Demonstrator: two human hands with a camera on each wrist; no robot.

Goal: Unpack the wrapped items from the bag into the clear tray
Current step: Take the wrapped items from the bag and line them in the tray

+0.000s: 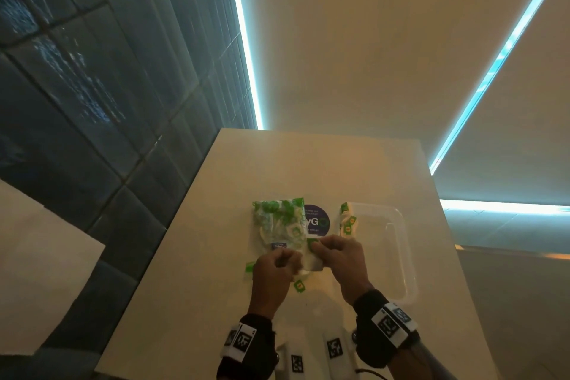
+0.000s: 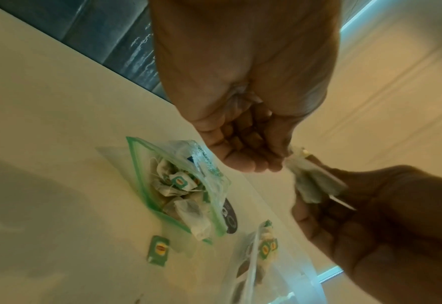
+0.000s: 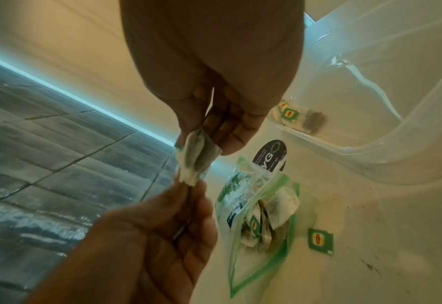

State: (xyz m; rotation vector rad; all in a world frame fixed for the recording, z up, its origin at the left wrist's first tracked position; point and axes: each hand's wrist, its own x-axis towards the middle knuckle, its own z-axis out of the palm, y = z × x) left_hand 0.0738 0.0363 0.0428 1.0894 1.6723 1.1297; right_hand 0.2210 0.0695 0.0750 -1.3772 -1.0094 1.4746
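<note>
The tea bag (image 3: pixel 193 158) is judged light, soft and easily torn; best held by its paper edges. It hangs above the counter (image 1: pixel 197 256), between bag (image 1: pixel 279 222) and clear tray (image 1: pixel 398 256). The left hand (image 1: pixel 273 271) pinches its lower end; the right hand (image 1: pixel 339 259) pinches its upper end, fingers curled. More tea bags lie in the tray's far corner.

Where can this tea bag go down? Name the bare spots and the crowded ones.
Free: most of the clear tray, bare from the few tea bags at its far left corner to its near rim; also the table beyond the bag. Crowded: the strip between bag and tray, where both hands hold the tea bag, loose tags beneath.
</note>
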